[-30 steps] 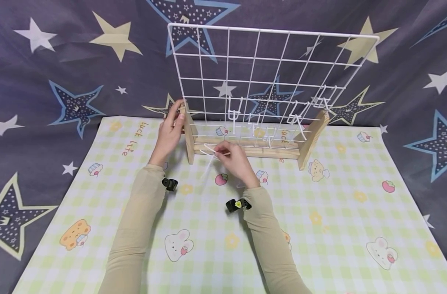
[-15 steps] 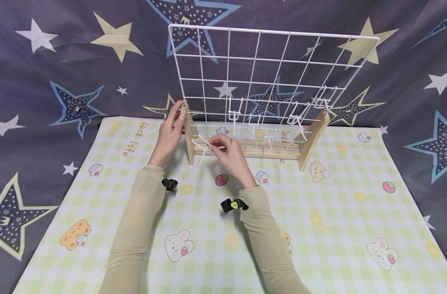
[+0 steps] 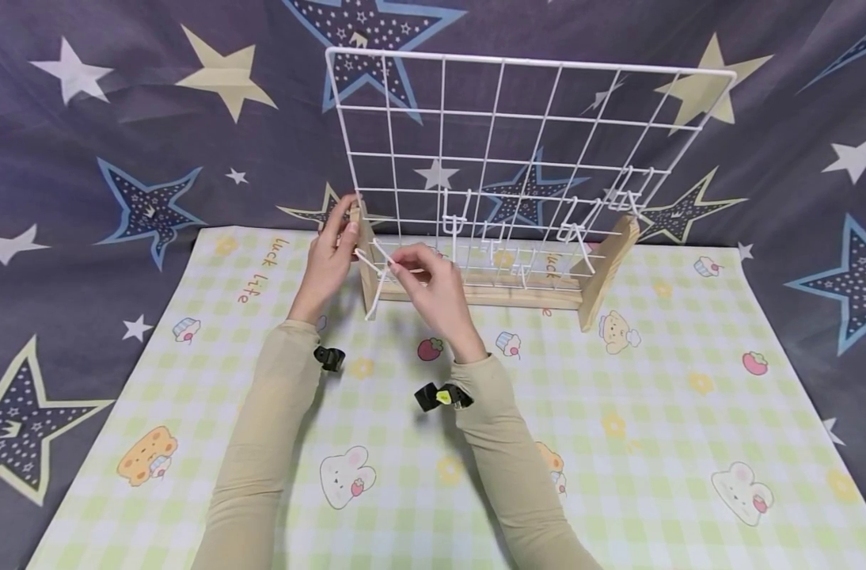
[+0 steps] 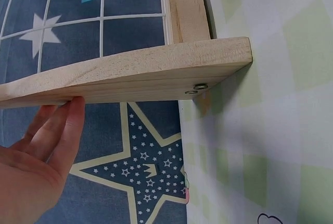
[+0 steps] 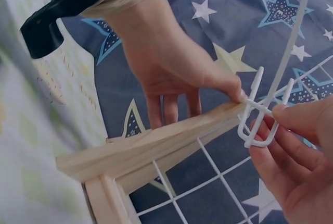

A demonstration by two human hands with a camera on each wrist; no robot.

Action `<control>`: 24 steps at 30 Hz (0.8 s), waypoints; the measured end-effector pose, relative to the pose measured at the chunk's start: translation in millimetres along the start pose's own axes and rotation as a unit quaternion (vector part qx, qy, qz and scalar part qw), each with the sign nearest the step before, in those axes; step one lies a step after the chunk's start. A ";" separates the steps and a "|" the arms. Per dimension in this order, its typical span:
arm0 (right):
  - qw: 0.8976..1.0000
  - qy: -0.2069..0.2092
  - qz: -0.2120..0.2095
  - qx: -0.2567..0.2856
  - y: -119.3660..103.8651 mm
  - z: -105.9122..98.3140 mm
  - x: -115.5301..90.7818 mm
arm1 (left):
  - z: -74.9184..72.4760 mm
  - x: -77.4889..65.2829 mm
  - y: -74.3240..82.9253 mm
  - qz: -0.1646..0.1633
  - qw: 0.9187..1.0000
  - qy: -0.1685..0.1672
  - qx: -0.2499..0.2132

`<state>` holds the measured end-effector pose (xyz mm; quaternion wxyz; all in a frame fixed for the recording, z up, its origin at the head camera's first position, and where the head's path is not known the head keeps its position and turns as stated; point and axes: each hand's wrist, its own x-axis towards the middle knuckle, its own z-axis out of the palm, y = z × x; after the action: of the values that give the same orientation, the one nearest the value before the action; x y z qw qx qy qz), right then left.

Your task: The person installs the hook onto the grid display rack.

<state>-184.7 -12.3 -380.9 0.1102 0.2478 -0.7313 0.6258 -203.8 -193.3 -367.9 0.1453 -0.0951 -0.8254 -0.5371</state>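
Observation:
My left hand (image 3: pixel 324 257) holds the left wooden upright (image 4: pixel 130 70) of a white wire grid rack (image 3: pixel 533 62). In the left wrist view its fingers (image 4: pixel 65 130) lie straight along the wood's outer side; the right wrist view shows the thumb at the upright's upper end. Between thumb and fingers, my right hand (image 3: pixel 438 293) pinches a white wire display hook (image 5: pixel 248 143). This hook has two short prongs and one long arm (image 5: pixel 291 41), which points down toward the table in the head view. It overlaps the left upright there, in front of the grid's lower left.
Several white hooks (image 3: pixel 454 226) hang on the grid's lower middle and right. A wooden crossbar (image 3: pixel 526 298) joins the left upright to the right upright (image 3: pixel 607 269). The checked tablecloth (image 3: pixel 661 491) lies underneath, and a star-patterned curtain (image 3: pixel 155 47) hangs behind.
My right hand has moved left and slightly up with the hook, from in front of the crossbar to beside the left upright. My left hand stays in place.

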 end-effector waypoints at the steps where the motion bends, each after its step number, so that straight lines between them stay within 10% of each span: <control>1: 1.000 0.003 0.001 0.005 -1.4 0.4 0.7 | 0.1 -0.1 0.1 -0.001 1.000 0.000 -0.002; 12: 0.998 0.055 0.014 0.035 -10.3 11.1 5.8 | 2.6 11.8 -38.7 -0.002 1.000 0.002 -0.017; 24: 0.992 0.087 0.007 0.087 -32.0 23.8 18.3 | 3.5 12.6 -41.9 0.009 0.999 0.022 0.039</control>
<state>-180.8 -42.5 -349.2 0.1468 0.1963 -0.6634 0.7070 -229.2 -207.0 -400.9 0.1719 -0.0844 -0.8413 -0.5054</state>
